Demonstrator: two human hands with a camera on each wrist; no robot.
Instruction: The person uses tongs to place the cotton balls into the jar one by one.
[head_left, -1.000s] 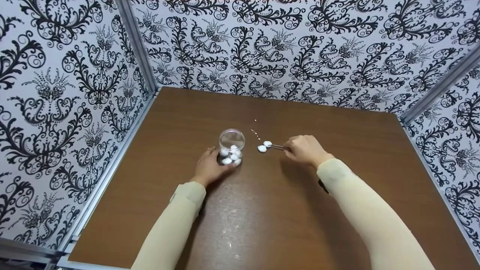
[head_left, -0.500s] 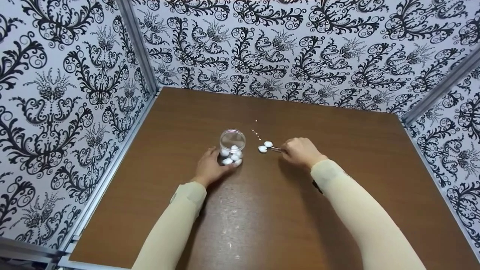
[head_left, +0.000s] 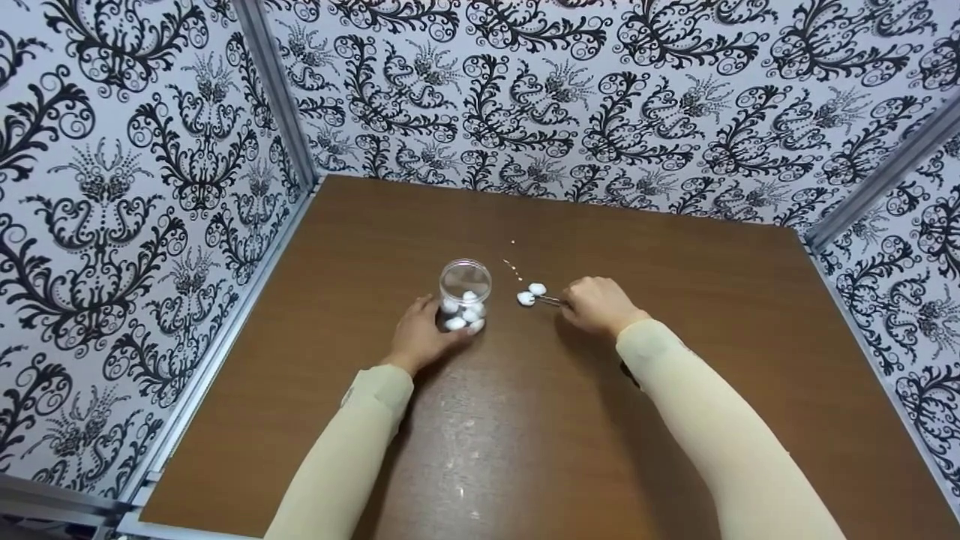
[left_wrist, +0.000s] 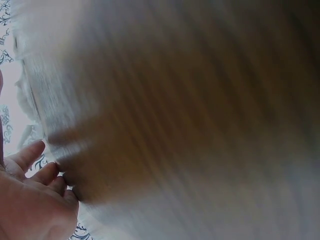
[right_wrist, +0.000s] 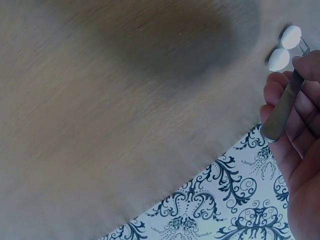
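Note:
In the head view, a clear round jar (head_left: pixel 465 281) with several white cotton balls inside stands on the table. My left hand (head_left: pixel 424 334) holds it from the left, thumb across its near side; the far fingers are partly hidden behind it. My right hand (head_left: pixel 600 304) grips metal tweezers (head_left: pixel 549 300), their tips pointing left. The tips are at the nearer cotton ball (head_left: pixel 526 298), and a second cotton ball (head_left: pixel 537 288) lies against it. The right wrist view shows the tweezers (right_wrist: pixel 285 110) between thumb and fingers, with the thin prongs at one cotton ball (right_wrist: pixel 291 37).
A brown wooden table (head_left: pixel 480 420) carries everything. Small white bits (head_left: pixel 512 266) lie in a line behind the loose cotton balls. Patterned panels (head_left: pixel 525 97) and metal posts (head_left: pixel 274 90) border the table's back and sides.
My right hand has shifted slightly left. The tweezer tips have gone from the farther cotton ball to the nearer one. My left hand and the jar stay in place.

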